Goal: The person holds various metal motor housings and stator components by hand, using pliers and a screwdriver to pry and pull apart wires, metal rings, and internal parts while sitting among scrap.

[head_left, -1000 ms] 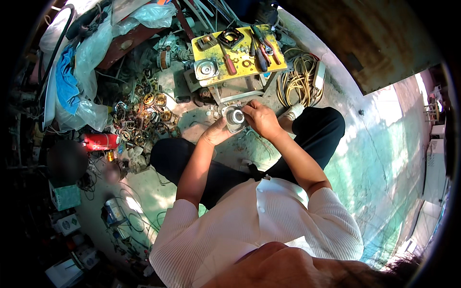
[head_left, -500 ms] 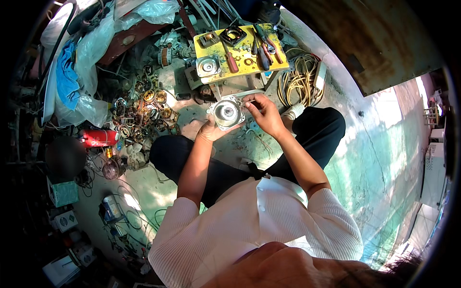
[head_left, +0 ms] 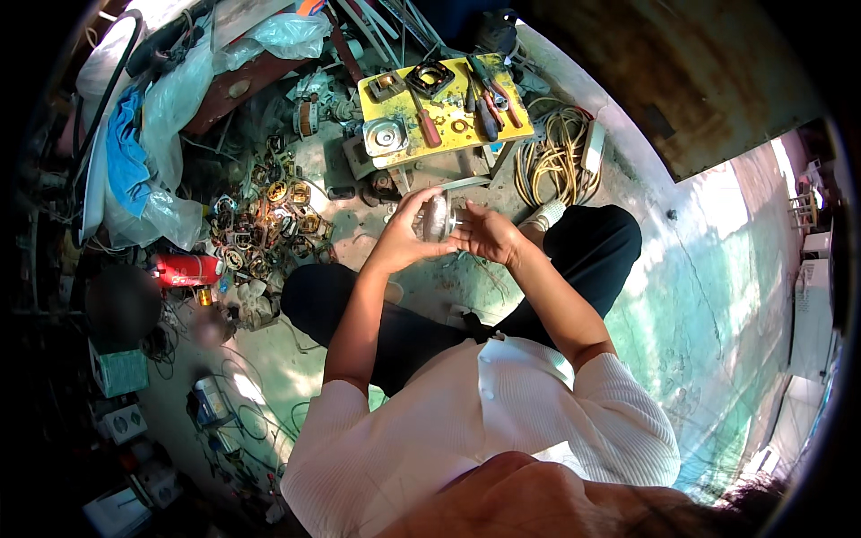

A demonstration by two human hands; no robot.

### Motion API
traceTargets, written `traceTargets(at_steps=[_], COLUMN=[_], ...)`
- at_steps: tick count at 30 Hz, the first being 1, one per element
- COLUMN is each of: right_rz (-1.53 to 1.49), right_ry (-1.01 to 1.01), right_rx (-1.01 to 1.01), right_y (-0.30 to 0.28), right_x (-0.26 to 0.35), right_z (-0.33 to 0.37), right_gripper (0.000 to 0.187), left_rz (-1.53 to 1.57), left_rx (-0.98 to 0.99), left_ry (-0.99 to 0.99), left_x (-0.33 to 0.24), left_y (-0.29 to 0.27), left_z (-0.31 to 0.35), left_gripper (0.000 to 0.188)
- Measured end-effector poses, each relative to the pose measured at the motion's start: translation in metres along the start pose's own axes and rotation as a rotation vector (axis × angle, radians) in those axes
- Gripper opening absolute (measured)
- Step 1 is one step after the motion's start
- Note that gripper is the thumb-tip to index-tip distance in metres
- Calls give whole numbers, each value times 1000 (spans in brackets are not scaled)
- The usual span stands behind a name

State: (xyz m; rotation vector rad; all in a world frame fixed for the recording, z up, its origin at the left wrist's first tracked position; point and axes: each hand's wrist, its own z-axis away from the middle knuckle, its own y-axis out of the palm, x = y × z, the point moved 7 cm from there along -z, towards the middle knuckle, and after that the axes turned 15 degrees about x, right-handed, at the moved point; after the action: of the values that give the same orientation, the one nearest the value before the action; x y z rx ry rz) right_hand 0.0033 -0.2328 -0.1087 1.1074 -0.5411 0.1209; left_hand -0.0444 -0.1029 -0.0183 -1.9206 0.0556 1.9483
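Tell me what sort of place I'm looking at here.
Probably a small repair workshop: a red-handled screwdriver lies on a yellow table, a heap of small parts covers some floor, and the left hand holds a round metal part.

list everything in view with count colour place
metal part: 1, silver, picture centre
low table: 1, yellow top, upper middle
square metal plate: 1, silver, table's left corner
square frame: 1, black, table's far edge
screwdriver: 1, red handle, mid table
hand tools: several, dark and red, table's right
cable coil: 1, yellowish, right of table
power strip: 1, white, coil's right
scrap pile: 1, coppery, left of table
cylinder: 1, red, picture's left
cloth: 1, blue, upper left
plastic sheeting: uncountable, clear, beside cloth
rusty sheet: 1, brown, upper right
boxes: several, pale, lower left
shirt: 1, white, lower middle
left hand: 1, bare, gripping metal part
right hand: 1, bare, at its right
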Motion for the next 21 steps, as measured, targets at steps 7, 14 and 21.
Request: traceTargets(at_steps=[7,14,21], right_rz=[-288,563,2197], right_ry=[23,-260,-215], right_rx=[257,-227,-567], right_y=[10,-6,28], right_x=[-23,67,193], right_z=[-17,-37,-93], right_gripper=[35,24,20], left_rz=[-806,348,1232], left_rx=[53,-149,-125], left_ry=[115,62,171], left_x=[-38,42,86], left_y=[23,-30,-39], left_z=[1,5,-2], left_gripper=[77,87,78])
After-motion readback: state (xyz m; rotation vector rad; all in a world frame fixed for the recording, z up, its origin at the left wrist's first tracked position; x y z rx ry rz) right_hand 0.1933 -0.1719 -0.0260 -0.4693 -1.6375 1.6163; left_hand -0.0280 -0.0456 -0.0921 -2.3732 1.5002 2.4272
